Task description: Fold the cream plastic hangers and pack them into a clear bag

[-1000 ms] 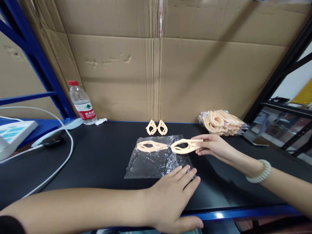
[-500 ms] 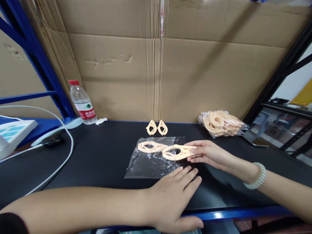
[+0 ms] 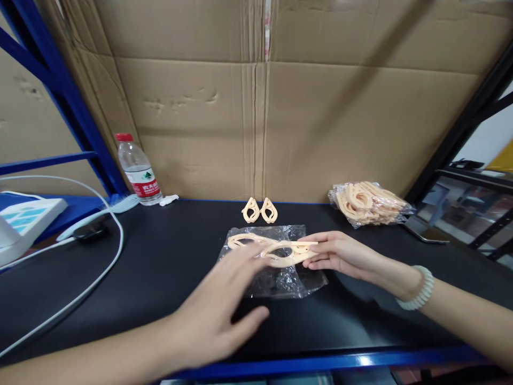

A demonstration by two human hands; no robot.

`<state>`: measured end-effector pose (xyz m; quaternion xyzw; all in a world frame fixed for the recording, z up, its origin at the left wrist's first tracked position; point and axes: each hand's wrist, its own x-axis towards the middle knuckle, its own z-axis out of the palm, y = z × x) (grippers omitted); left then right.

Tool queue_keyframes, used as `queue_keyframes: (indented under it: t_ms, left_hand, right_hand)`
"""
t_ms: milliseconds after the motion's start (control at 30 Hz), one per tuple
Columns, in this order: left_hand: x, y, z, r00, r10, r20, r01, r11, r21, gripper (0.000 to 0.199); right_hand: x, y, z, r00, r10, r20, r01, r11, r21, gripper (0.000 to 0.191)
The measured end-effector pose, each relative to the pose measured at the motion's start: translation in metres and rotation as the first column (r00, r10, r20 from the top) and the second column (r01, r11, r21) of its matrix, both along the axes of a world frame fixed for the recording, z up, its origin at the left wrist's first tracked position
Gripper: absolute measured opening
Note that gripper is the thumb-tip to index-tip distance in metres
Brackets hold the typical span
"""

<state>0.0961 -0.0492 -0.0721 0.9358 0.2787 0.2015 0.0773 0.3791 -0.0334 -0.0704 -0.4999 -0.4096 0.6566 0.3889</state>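
the right hand point(image 3: 340, 255) is gripping the right end of a cream folded plastic hanger point(image 3: 281, 262), its fingers closing around the plastic. this hanger is lying level over a clear plastic bag point(image 3: 276, 290), its left part sitting close to the left hand's fingertips. the left hand point(image 3: 216, 307) is reaching in from the near side, open and blurred, its fingers stretching forward and its thumb pointing away; whether it is touching the hanger or the bag, i cannot tell. a second folded hanger point(image 3: 243, 236) is resting at the bag's far left part, partly hiding behind the left hand; whether it is lying inside the bag or on top is unclear. behind them, two teardrop-shaped cream pieces point(image 3: 251, 212) are standing side by side near the cardboard wall point(image 3: 360, 133). a clear-wrapped bundle of cream hangers point(image 3: 366, 203) is lying at the right, on the black tabletop point(image 3: 168, 267). a red-capped water bottle point(image 3: 140, 176) is standing at the far left, and a white cable point(image 3: 121, 235) is curving nearer.
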Motion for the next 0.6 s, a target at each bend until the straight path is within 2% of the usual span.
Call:
queue_keyframes:
  t_ms: [67,100,200,367,600]
  left_hand:
    - [-0.021,0.021,-0.006,0.992,0.127,-0.019,-0.127,0.992,-0.005,0.078]
    - [-0.031,0.031,-0.008,0.987,0.147,-0.062,-0.148,0.989,-0.023,0.088]
    - [-0.05,0.052,-0.015,0.973,0.11,-0.201,-0.124,0.991,-0.058,0.106]
    - [-0.052,0.052,-0.021,0.948,0.099,-0.303,-0.125,0.99,-0.068,0.105]
    - [-0.045,0.051,-0.025,0.956,0.13,-0.263,-0.149,0.987,-0.054,0.111]
  right_hand:
    - [-0.001,0.0,0.0,1.0,0.022,-0.018,-0.022,1.0,-0.022,0.032]
    - [-0.002,0.001,-0.001,0.999,0.034,-0.03,-0.035,0.999,-0.033,0.034]
    - [-0.006,0.002,-0.001,0.994,0.089,-0.069,-0.093,0.994,-0.058,0.037]
    - [-0.013,0.005,-0.002,0.977,0.172,-0.126,-0.185,0.977,-0.101,0.038]
    - [-0.025,0.008,-0.001,0.951,0.293,-0.099,-0.303,0.946,-0.114,0.038]
